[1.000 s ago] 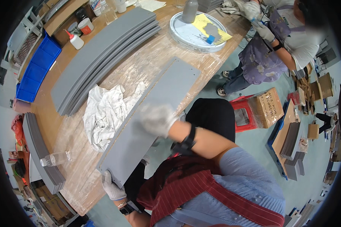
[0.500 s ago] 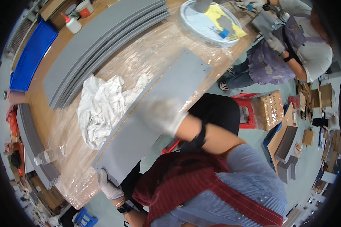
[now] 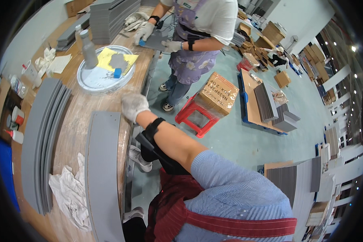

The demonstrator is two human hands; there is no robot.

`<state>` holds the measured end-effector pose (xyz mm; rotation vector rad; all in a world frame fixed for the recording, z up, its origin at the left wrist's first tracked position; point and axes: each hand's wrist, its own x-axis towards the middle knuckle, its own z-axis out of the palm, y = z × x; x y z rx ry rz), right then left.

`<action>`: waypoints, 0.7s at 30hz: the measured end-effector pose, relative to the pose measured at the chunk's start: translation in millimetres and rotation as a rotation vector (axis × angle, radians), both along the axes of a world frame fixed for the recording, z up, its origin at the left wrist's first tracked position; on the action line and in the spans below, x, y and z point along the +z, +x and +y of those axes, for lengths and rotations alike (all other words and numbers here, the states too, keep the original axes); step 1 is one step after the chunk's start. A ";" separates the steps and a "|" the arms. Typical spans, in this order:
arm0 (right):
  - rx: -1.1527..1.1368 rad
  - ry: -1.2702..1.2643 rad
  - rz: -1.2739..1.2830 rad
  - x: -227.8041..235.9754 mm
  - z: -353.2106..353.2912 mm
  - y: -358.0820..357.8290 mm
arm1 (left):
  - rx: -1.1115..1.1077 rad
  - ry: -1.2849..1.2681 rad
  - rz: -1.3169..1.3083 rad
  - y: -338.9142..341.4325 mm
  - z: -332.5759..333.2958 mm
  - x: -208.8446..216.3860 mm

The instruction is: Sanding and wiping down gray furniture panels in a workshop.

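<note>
My right hand (image 3: 134,107), in a white glove, is over the table edge just past the far right corner of a long grey panel (image 3: 103,169). How its fingers are set does not show clearly. Beyond it, a round white lid (image 3: 84,81) carries a yellow sheet (image 3: 130,63) with a grey smear and a small blue sponge block (image 3: 117,73). A grey bottle (image 3: 88,52) stands at the lid's left. A crumpled white cloth (image 3: 71,193) lies left of the panel. My left hand is out of sight.
Grey panels (image 3: 38,149) are stacked at the left. Across the table corner, a co-worker's gloved hands (image 3: 144,33) hold a grey piece and a blue block. A red stool (image 3: 192,117) bears a carton (image 3: 217,94). A pallet (image 3: 250,101) with grey panels stands farther right.
The view has swung to the right. My right hand has moved off the panel's surface toward the lid. My left hand, earlier holding the panel's near end, has left the view.
</note>
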<state>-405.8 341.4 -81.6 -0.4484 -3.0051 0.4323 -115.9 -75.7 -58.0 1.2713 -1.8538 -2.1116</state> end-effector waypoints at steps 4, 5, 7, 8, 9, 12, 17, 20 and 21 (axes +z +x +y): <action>0.121 0.078 0.313 -11.9 1.0 -8.2 | -0.042 -0.024 -0.007 -5.0 9.3 -9.7; 0.169 0.032 0.172 -17.7 -15.7 -9.2 | -0.052 -0.032 -0.006 -5.2 10.7 -10.5; 0.272 -0.001 0.133 -30.4 -65.9 -10.3 | -0.063 -0.054 -0.006 -7.5 13.9 -12.0; 0.306 0.009 0.145 -35.8 -93.7 -1.6 | -0.071 -0.059 -0.003 -8.6 14.4 -10.8; 0.490 -0.002 0.107 -39.9 -121.5 10.1 | -0.071 -0.068 -0.005 -10.4 18.1 -12.6; 0.780 -0.295 0.144 -44.3 -216.9 81.9 | -0.078 -0.080 -0.015 -11.9 22.2 -11.8; 1.023 -0.385 0.289 -50.4 -246.9 110.4 | -0.071 -0.109 -0.014 -9.5 20.0 -12.5; 0.600 -0.403 0.190 -60.3 -181.6 60.3 | -0.085 -0.109 -0.029 -9.6 16.1 -14.4; 0.440 -0.455 0.238 -63.7 -157.5 36.6 | -0.091 -0.109 -0.026 -10.1 15.1 -15.0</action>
